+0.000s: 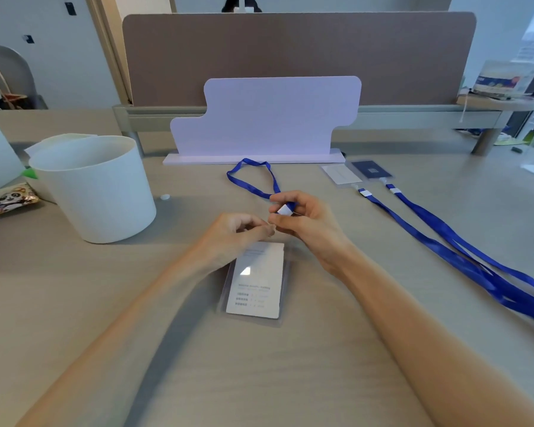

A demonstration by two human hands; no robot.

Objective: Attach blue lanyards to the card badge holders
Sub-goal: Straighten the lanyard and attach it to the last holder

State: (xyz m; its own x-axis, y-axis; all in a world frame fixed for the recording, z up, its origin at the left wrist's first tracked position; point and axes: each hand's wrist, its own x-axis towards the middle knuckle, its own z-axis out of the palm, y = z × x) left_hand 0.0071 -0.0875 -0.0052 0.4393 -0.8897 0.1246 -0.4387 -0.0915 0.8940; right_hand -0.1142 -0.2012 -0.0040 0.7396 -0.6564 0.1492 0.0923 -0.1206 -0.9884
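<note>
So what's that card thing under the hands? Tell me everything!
It is a card badge holder: a clear, soft-looking plastic sleeve with a white card inside, printed with a few small dark lines too blurry to read. It lies flat on the table, with a bright glare spot. Its top edge sits under the left hand; whether they touch is unclear.

Right hand [302, 223] pinching the white-tabbed end of a blue ribbon lanyard [253, 177] looped on a beige wooden desk [74, 303], left hand [238, 232] curled at the top of a clear plastic badge holder with white card [256, 282], two more blue lanyards clipped to badge holders [444, 238] to the right, white round tub [96, 186] left, lilac stepped board [265, 118] behind
</note>
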